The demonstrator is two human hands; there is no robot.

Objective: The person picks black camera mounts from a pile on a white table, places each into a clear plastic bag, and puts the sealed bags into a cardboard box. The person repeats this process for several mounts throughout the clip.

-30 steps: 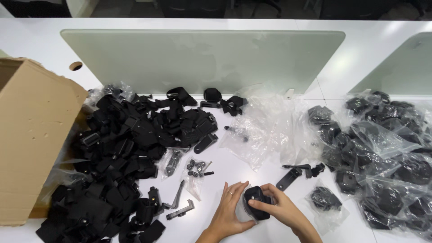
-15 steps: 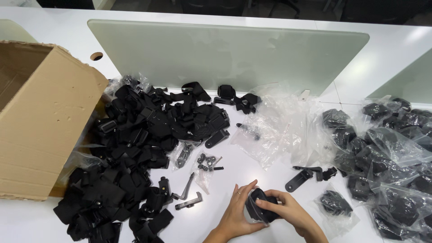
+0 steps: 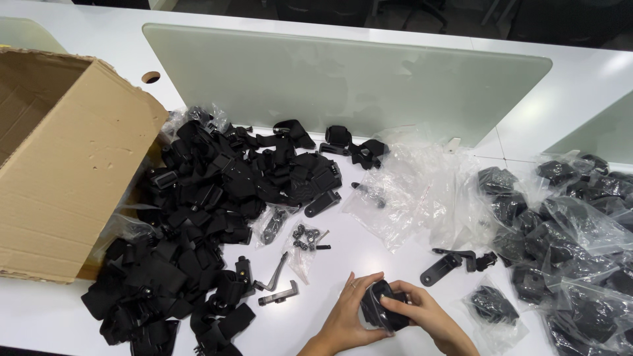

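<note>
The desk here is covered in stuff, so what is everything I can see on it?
Cardboard box: one, brown, open, at the left edge.
Loose straps and holders: a big heap, too many to count, black, left of centre beside the box.
Bagged parts: a pile, black in clear bags, on the right.
Empty clear bags: several, crumpled, centre back.
Small screws: a handful, dark, in a clear bag, centre.
Angled brackets: two, grey, front of centre.
Flat arm piece: one, black, right of centre.
Divider panel: one, pale green, along the back.
Desk: one, white.
Left hand and right hand: fingers around one black part, front.
</note>
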